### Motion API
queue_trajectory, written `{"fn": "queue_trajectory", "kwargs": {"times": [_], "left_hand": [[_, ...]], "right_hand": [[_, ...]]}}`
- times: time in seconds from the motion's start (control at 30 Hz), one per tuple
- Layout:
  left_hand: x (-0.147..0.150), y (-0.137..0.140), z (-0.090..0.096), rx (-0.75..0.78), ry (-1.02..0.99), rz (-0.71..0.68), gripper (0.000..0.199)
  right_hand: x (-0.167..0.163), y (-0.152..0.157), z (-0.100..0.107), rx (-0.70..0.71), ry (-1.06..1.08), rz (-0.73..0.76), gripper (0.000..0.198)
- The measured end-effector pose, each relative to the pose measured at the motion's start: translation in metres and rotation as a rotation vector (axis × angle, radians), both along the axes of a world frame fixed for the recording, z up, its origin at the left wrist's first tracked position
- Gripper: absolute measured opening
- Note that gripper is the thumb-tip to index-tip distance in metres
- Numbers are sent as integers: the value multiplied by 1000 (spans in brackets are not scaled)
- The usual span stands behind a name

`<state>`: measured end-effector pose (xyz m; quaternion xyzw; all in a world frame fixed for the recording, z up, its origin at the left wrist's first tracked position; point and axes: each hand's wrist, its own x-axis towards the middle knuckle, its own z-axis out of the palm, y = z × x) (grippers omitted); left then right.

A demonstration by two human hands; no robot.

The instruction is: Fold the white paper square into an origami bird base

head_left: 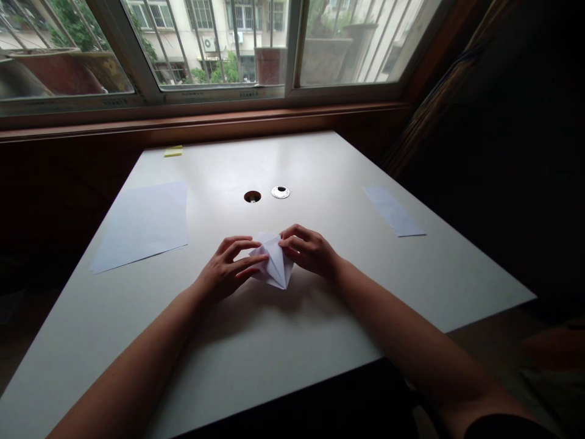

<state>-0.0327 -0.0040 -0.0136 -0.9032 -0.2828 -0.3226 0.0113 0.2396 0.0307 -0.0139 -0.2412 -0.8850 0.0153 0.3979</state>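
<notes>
A small piece of folded white paper (276, 263) lies near the middle of the table, between my hands, with creases fanning toward its near corner. From the left, my left hand (231, 263) rests its fingertips on the paper's left side, fingers spread. My right hand (309, 249) pinches the paper's upper right edge between thumb and fingers. Parts of the paper's left and right edges are hidden under the fingers.
White sheets (146, 225) lie at the table's left, and a narrow paper strip (394, 211) at its right. A yellow pad (173, 151) sits at the far left edge. Beyond my hands are a round hole (252, 197) and a ring-shaped cover (280, 192) in the white table (292, 366).
</notes>
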Motion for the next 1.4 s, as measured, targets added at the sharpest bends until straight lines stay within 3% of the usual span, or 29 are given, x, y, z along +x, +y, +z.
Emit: {"fn": "queue_trajectory", "kwargs": {"times": [0.33, 0.67, 1.4], "left_hand": [[2, -9, 7, 86, 40, -25, 38], [5, -10, 12, 126, 93, -139, 43], [3, -10, 10, 188, 124, -53, 47]], "right_hand": [[-5, -2, -2, -11, -53, 72, 6], [-12, -6, 3, 48, -140, 96, 8], [-11, -7, 9, 22, -85, 97, 13]]}}
